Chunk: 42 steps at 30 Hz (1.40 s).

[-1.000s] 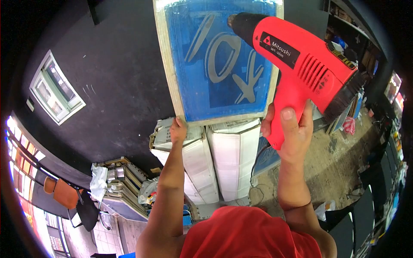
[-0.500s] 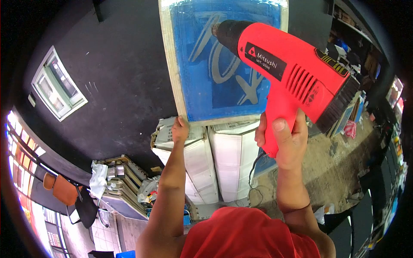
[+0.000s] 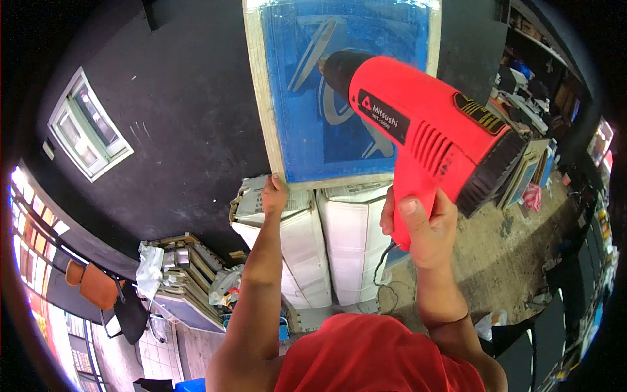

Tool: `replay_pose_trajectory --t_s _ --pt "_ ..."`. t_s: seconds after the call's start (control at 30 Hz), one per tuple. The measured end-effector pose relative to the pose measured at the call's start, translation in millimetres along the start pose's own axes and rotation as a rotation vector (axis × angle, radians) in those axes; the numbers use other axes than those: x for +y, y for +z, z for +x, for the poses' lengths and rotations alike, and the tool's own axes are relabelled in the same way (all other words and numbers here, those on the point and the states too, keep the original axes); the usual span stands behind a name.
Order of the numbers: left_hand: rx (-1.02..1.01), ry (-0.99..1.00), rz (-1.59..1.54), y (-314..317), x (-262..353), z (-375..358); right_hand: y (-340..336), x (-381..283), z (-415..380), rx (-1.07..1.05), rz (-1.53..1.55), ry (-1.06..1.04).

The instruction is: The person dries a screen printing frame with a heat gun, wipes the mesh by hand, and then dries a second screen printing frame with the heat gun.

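Observation:
A red heat gun with a black nozzle is gripped by its handle in my right hand, thumb across the near side. Its nozzle points up and left, in front of a blue screen-printing frame with a wooden border and pale lettering. The gun hides part of the lettering. At the frame's lower left corner, my left hand is closed on the wood. The frame stands upright on top of two tall white cartons. A black cord hangs from the gun's handle.
Behind the frame is a black wall with a small window at left. Stacked frames lean at lower left, near an orange chair. More frames and a cluttered shelf stand at right.
My right hand has brought the heat gun lower and slightly left, so its nozzle sits lower over the lettering. My left hand and the frame stay almost where they were.

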<state>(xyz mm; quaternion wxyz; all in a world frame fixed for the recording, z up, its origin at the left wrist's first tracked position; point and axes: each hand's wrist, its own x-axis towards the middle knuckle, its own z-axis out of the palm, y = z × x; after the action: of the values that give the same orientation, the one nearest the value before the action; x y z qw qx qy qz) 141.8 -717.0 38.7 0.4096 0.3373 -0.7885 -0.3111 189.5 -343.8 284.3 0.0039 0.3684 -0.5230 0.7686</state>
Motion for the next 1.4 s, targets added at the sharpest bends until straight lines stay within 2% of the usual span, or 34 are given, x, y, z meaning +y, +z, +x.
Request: replay_pose_trajectory --t_s 0.07,0.3,0.4,0.53,0.6,0.83,0.93,1.13,1.2,1.4 --pt "0.003 -0.003 -0.003 0.8 -0.4 -0.6 -0.6 6.1 -2.4 -0.028 0.081 -0.017" --pt "-0.007 0.004 -0.001 6.3 -10.7 3.0 0.7 14.3 -16.6 -0.143 0.001 0.113" --pt "-0.052 -0.041 -0.011 6.9 -14.1 4.9 6.0 10.8 -18.0 -0.134 0.038 0.116" --pt "-0.017 -0.011 -0.027 10.4 -17.5 5.3 6.0 12.9 -21.4 -0.096 -0.028 0.117" --pt "-0.002 0.002 0.000 6.1 -9.7 2.3 6.4 15.0 -20.8 0.036 0.031 0.081" --pt "-0.021 -0.013 -0.042 1.2 -3.8 1.9 -5.6 13.6 -7.8 0.052 -0.079 -0.058" --pt "-0.106 -0.038 0.014 -0.6 -4.7 3.1 -8.3 6.5 -0.8 0.058 -0.114 -0.077" --pt "-0.100 -0.048 0.015 1.1 -5.0 2.9 -12.1 2.9 9.1 0.124 -0.100 -0.136" --pt "-0.022 0.008 0.003 5.2 -9.3 4.5 -16.5 0.8 11.9 0.092 -0.154 -0.147" --pt "0.010 -0.013 0.001 2.9 -3.5 0.8 -12.4 -1.6 17.2 0.138 -0.100 -0.201"
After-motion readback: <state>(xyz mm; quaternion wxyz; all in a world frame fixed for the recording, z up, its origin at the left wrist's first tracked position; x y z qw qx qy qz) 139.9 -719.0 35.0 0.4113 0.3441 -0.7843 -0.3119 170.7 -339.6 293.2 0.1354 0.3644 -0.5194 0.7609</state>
